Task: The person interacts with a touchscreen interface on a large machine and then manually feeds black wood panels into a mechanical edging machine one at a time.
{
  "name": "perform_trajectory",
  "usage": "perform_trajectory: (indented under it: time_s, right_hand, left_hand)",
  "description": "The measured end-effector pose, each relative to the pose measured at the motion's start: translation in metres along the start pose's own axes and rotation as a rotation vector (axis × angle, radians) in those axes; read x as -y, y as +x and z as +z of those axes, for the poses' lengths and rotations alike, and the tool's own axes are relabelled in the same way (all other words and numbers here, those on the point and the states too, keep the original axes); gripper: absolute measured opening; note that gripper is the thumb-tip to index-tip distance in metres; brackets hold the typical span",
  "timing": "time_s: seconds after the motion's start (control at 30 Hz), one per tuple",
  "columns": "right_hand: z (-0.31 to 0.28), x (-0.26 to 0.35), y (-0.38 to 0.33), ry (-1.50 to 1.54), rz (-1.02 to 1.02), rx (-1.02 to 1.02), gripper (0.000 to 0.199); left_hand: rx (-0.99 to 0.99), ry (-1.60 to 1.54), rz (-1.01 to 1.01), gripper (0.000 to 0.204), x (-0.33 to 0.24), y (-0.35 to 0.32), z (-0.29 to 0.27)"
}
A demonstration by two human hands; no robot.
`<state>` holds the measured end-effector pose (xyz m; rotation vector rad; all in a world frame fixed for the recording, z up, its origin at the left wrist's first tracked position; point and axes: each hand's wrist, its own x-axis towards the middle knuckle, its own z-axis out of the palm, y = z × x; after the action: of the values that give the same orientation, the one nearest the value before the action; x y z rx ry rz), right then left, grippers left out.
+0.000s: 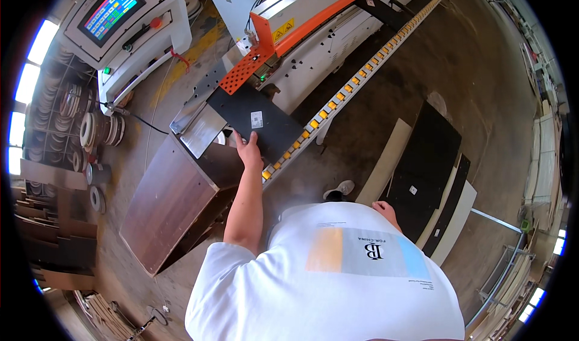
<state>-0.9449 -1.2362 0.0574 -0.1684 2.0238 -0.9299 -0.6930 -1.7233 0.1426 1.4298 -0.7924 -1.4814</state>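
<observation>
My left hand [248,150] reaches forward and lies on the near edge of a black panel [265,124] with a small white label. The panel rests flat at the infeed of a long edge-banding machine [325,33], just below an orange perforated guard [246,65]. My fingers are on top of the panel's edge. My right hand [386,211] hangs by my side, loosely curled and holding nothing. It is next to a stack of black panels [425,160] lying on light boards on the floor.
A row of yellow-padded rollers [344,91] runs along the machine's front. A control console with a coloured touchscreen [111,10] stands at the upper left. A brown board stack [172,202] sits to my left, beside racks of edge-band rolls [90,130]. A metal frame [500,250] is at the right.
</observation>
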Motion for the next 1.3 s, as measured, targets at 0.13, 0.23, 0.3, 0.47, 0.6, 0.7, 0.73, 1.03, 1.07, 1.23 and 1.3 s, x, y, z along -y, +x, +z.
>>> perform_trajectory:
  time_s: [0.13, 0.23, 0.3, 0.47, 0.6, 0.7, 0.73, 1.03, 1.07, 1.23, 1.3]
  right_hand:
    - [-0.008, -0.024, -0.004, -0.068, 0.025, 0.01, 0.033]
    - [-0.012, -0.024, -0.004, -0.047, 0.025, 0.028, 0.033]
    - [-0.015, -0.016, -0.004, -0.033, 0.027, 0.04, 0.032]
    - [-0.025, -0.006, 0.003, 0.049, 0.093, 0.026, 0.027]
    - [-0.032, -0.007, 0.006, 0.056, 0.109, 0.021, 0.027]
    - [-0.038, -0.02, 0.004, 0.12, 0.107, 0.001, 0.029]
    - [-0.039, -0.025, 0.001, 0.112, 0.097, -0.018, 0.029]
    - [-0.041, -0.058, -0.024, 0.004, 0.142, -0.102, 0.03]
    - [-0.041, -0.069, -0.024, 0.027, 0.169, -0.109, 0.031]
    - [-0.034, -0.101, -0.021, 0.038, 0.103, -0.183, 0.025]
    - [-0.033, -0.104, -0.023, 0.089, 0.165, -0.219, 0.025]
  left_hand:
    - [0.042, -0.07, 0.015, 0.082, 0.006, 0.005, 0.01]
    - [0.069, -0.129, 0.085, 0.081, 0.022, 0.023, 0.016]
    - [0.078, -0.134, 0.14, 0.081, 0.028, 0.028, 0.02]
    - [0.052, -0.05, -0.01, 0.082, 0.015, 0.019, 0.058]
    - [0.051, -0.076, 0.008, 0.082, 0.02, 0.026, 0.074]
    - [0.031, -0.029, -0.032, 0.082, 0.014, 0.021, 0.093]
    - [0.011, -0.001, -0.053, 0.081, 0.012, 0.019, 0.099]
    - [0.044, -0.063, 0.043, 0.08, 0.026, 0.038, 0.119]
    - [0.043, -0.08, -0.001, 0.081, 0.022, 0.032, 0.132]
    - [0.087, -0.037, -0.18, 0.081, 0.003, 0.018, 0.189]
    - [0.095, 0.09, -0.219, 0.078, 0.003, 0.019, 0.217]
